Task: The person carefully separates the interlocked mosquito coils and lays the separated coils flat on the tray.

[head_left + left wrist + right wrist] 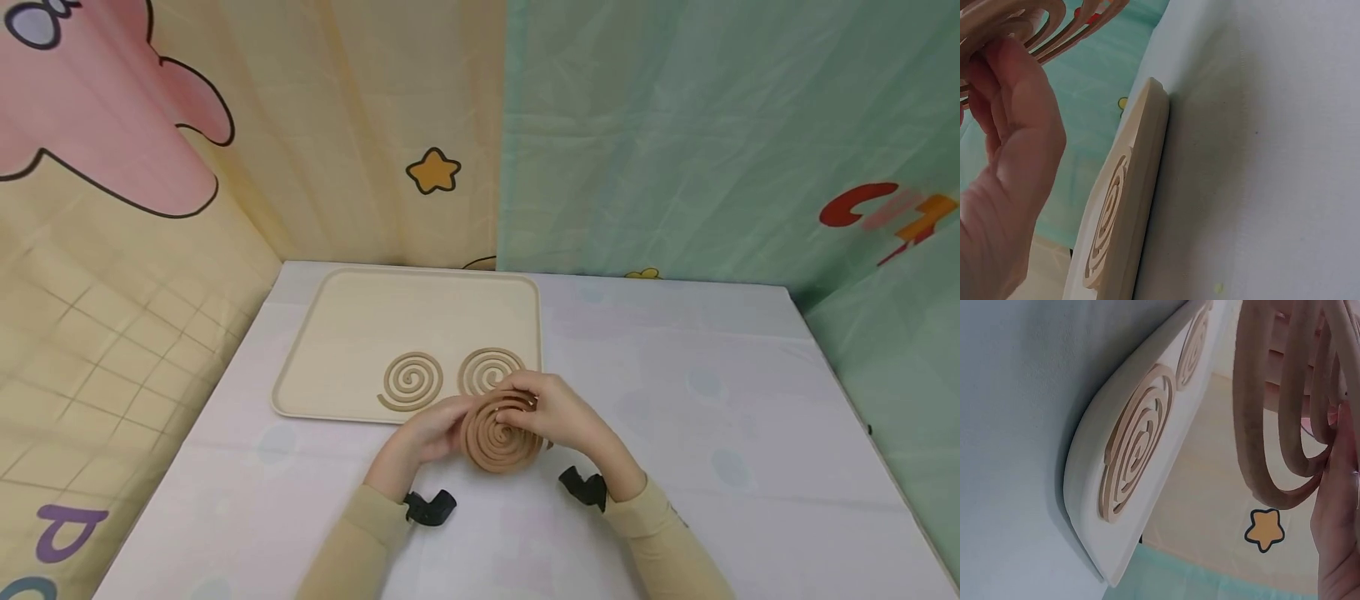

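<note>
Both hands hold a brown mosquito coil (487, 458) up off the table, close in front of the tray's near edge. My left hand (427, 432) grips its left side, and in the left wrist view its curled fingers (1019, 69) reach under the rings. From the right, my right hand (566, 408) pinches the rings near the top and middle. Seen in the right wrist view, the held coil's rings (1249, 425) spread apart slightly. Two more coils, a left one (408, 381) and a right one (480, 360), lie flat on the beige tray (420, 308).
The tray covers the back left of a table (675, 358) with a pale cloth. Printed curtains (637, 125) rise behind and at both sides. Black wrist mounts, one on the left (431, 508) and one on the right (585, 487), stick inward from the sleeves.
</note>
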